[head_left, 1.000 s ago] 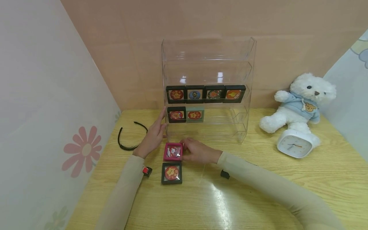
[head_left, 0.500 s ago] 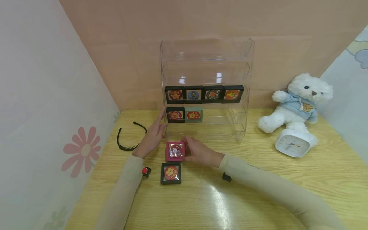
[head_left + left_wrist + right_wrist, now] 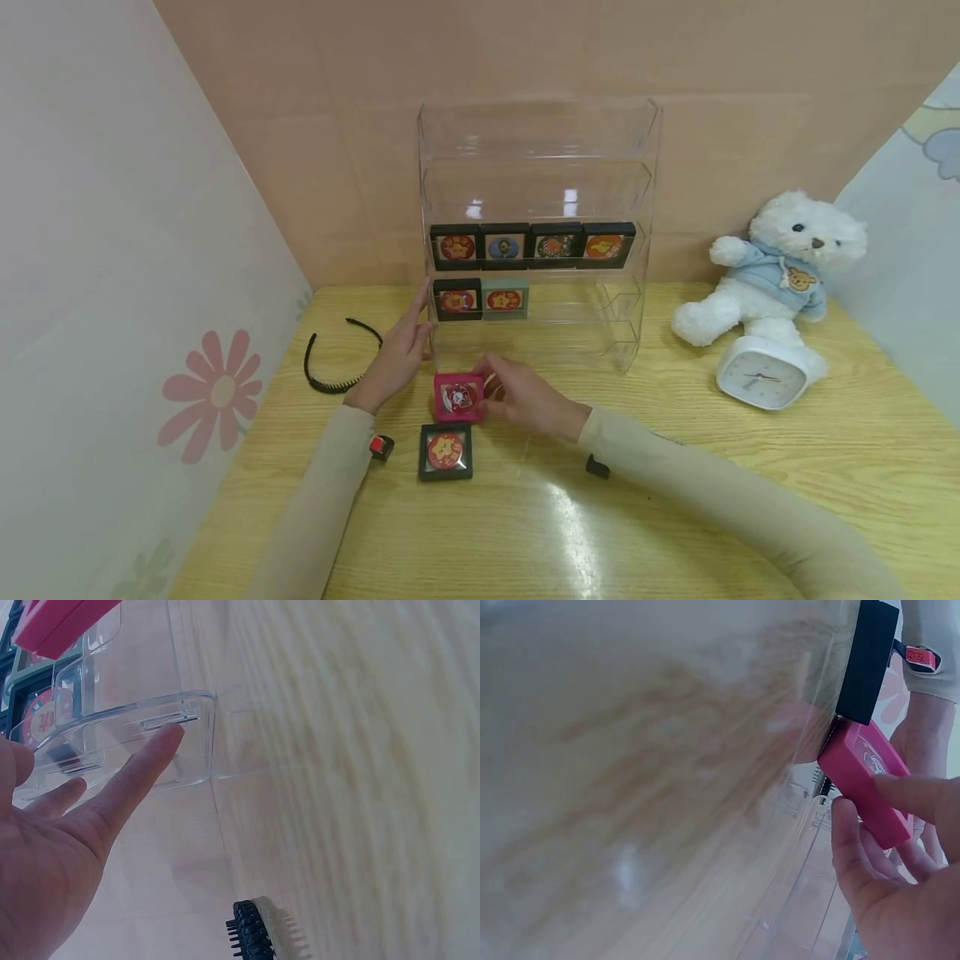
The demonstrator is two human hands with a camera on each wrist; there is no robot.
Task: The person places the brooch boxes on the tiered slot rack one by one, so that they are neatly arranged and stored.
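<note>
My right hand (image 3: 534, 402) pinches a pink square display case (image 3: 459, 397) by its right side, thumb and fingertips on the frame. A round red badge shows in the case, and in the right wrist view the pink case (image 3: 866, 784) is tilted, one edge low near the tabletop. A black display case (image 3: 446, 452) with a star badge lies just in front of it. My left hand (image 3: 397, 354) has its fingers straight against the left side of a clear acrylic rack (image 3: 536, 187); the left wrist view shows a fingertip on the clear side panel (image 3: 191, 739).
On the rack's tiers stand black cases (image 3: 506, 247) and one pale green case (image 3: 506, 300). A black headband (image 3: 330, 387) lies left of my left hand. At the right sit a white teddy bear (image 3: 780, 267) and a white clock (image 3: 763, 373) on the wooden table (image 3: 675, 500).
The pink case has shifted slightly right with my right hand, and its near edge has tipped. My left hand stays at the rack's side.
</note>
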